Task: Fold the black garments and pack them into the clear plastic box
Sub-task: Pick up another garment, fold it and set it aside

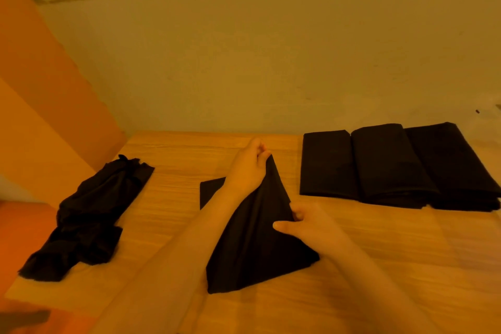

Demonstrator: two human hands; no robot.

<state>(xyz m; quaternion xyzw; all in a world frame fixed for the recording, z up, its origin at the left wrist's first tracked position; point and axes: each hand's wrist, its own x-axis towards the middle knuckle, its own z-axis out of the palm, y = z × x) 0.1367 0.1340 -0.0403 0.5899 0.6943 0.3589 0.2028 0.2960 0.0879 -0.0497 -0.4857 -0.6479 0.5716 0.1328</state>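
Black cloth dominates the scene: one black garment (252,238) lies in the middle of the wooden worktop (379,238), partly lifted into a tent-like peak. The left hand (248,168) pinches the top corner of this garment between thumb and curled fingers (264,156), holding that corner up above the surface, while the lower edge of the cloth rests on the wood near the person. The right hand (303,221) grips the right edge of the same garment lower down, its fingers curled round the fabric and the thumb stretched out to the left across it. A flat corner of the garment shows behind the left wrist.

To the left, well apart from the held piece, a crumpled pile of black garments (86,219) lies unfolded in a long heap running from the near left edge toward the wall. At the far right, three folded black garments (385,168) lie side by side, touching one another, close to the pale wall (271,62) behind the worktop. An orange surface (40,89) rises at the left. The clear plastic box does not show in this view.
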